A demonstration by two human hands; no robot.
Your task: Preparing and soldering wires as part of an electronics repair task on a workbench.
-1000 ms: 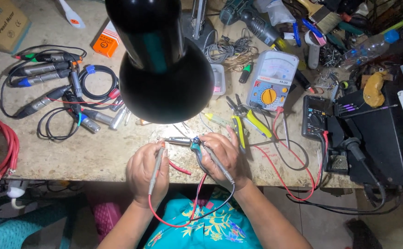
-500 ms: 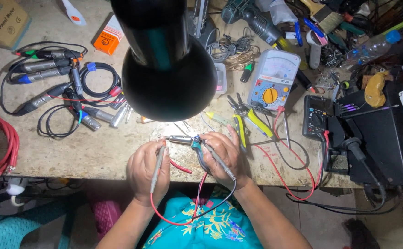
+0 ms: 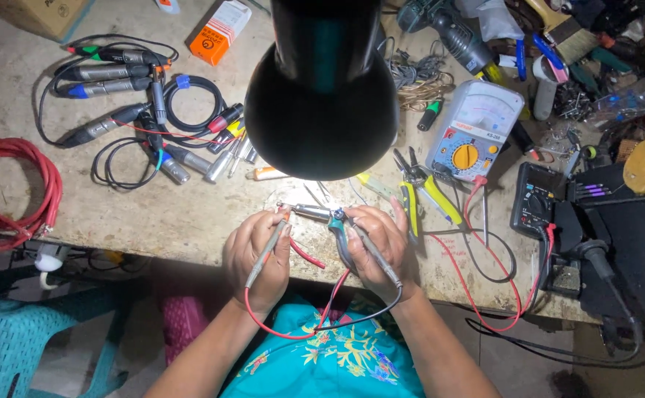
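The left hand [image 3: 258,258] was closed around a grey test probe [image 3: 266,253] with a red lead [image 3: 304,324], its tip set against the end of a metal jack plug [image 3: 306,211] at the near edge of the workbench [image 3: 153,214]. The right hand [image 3: 375,247] gripped a second probe [image 3: 375,254] with a black lead, together with teal-handled pliers [image 3: 339,234], touching the plug's other end. Just right lay yellow-handled pliers [image 3: 429,193], with an analog multimeter [image 3: 473,133] beyond them. A black lamp shade [image 3: 321,96] hung above; microphone cables [image 3: 127,103] lay far left.
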